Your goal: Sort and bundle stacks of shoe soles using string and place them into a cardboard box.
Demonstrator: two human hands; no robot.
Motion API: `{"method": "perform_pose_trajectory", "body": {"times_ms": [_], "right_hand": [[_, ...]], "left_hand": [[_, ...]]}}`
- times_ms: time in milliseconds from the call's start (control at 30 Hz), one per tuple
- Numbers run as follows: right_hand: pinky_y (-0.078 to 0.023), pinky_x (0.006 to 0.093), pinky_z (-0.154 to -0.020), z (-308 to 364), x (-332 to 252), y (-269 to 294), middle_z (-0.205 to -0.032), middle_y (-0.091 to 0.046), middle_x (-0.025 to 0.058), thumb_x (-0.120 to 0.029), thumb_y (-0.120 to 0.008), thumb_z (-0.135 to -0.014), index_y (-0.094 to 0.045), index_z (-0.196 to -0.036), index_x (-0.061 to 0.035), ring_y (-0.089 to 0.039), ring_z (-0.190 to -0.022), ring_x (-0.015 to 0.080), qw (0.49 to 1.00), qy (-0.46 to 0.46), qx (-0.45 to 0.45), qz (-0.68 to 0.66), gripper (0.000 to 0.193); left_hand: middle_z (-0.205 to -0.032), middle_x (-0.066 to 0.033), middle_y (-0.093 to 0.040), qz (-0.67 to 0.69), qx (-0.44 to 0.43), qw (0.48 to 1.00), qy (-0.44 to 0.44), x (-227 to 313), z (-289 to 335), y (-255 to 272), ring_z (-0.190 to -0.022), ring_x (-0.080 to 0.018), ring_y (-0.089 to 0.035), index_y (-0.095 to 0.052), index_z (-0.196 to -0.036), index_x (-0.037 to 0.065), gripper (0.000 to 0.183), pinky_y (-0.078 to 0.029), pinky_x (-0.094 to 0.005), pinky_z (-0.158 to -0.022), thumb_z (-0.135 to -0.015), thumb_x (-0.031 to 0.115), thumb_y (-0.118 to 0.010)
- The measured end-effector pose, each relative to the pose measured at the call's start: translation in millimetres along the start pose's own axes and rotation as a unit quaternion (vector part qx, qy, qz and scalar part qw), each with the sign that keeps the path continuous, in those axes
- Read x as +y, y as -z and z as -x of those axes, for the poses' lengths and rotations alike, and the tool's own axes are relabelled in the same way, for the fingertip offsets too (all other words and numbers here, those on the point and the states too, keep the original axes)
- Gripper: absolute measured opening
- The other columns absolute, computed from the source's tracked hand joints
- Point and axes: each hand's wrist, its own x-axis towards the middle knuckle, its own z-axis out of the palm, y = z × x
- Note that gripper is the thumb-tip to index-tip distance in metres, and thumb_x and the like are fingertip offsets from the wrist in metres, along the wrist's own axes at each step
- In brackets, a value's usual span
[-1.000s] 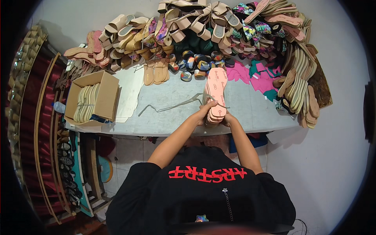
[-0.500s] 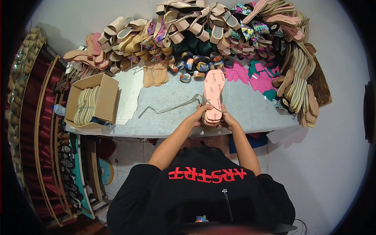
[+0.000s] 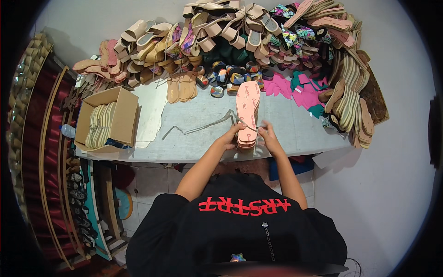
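Left hand grips the pink soles at the table's near edge, thumb on top, seemingly to steady them; right hand pinches the cord, apparently to hold it across.

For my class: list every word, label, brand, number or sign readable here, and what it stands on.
Wording isn't copied here, only located.
Black shirt: large red lettering.
Sole stack: small red print, repeated; its finest marks are too small to read.
Pink soles, upper right: print too small to read.
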Motion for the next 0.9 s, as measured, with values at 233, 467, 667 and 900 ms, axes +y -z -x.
{"method": "perform_pose_trajectory", "body": {"times_ms": [233,467,667,900], "right_hand": [[-0.038,0.0315,-0.077,1.7,-13.1,-6.5,-0.081,-0.053,0.0088,-0.015,-0.061,-0.072,-0.057,-0.077,-0.0018,-0.050,-0.087,0.0208,0.883,0.386,0.039,0.265,0.015],[-0.042,0.0327,-0.061,-47.1,-56.9,-5.9,-0.063,-0.056,0.0102,-0.016,-0.063,-0.072,-0.056,-0.071,-0.0007,-0.054,-0.062,0.0228,0.891,0.385,0.025,0.240,0.017],[-0.044,0.0337,-0.053,-119.9,-103.2,-1.2,-0.062,-0.058,0.0112,-0.020,-0.062,-0.074,-0.057,-0.073,-0.0019,-0.057,-0.056,0.0239,0.870,0.387,0.085,0.293,0.018],[-0.043,0.0376,-0.061,-169.1,-107.4,42.7,-0.066,-0.061,0.0098,-0.031,-0.061,-0.074,-0.059,-0.076,-0.0071,-0.059,-0.064,0.0279,0.822,0.338,0.194,0.414,0.024]], "left_hand": [[-0.099,-0.0107,-0.058,0.034,-0.030,0.999,0.012,-4.7,-2.7,16.3,-0.087,-0.0228,-0.058,-0.049,-0.110,0.006,0.054,-0.048,-0.0373,-0.074,-0.074,0.045,-0.053],[-0.102,-0.0086,-0.058,0.075,-0.051,0.996,0.019,-5.5,5.5,26.4,-0.092,-0.0197,-0.057,-0.048,-0.113,0.007,0.051,-0.046,-0.0380,-0.082,-0.073,0.036,-0.058],[-0.107,-0.0126,-0.055,0.090,-0.043,0.995,0.016,-22.0,23.5,41.5,-0.096,-0.0221,-0.056,-0.044,-0.116,0.001,0.054,-0.045,-0.0366,-0.086,-0.073,0.028,-0.061],[-0.106,-0.0151,-0.056,0.132,-0.060,0.989,0.011,-31.5,53.8,49.2,-0.093,-0.0228,-0.058,-0.043,-0.115,-0.003,0.056,-0.046,-0.0358,-0.084,-0.070,0.023,-0.062]]}}
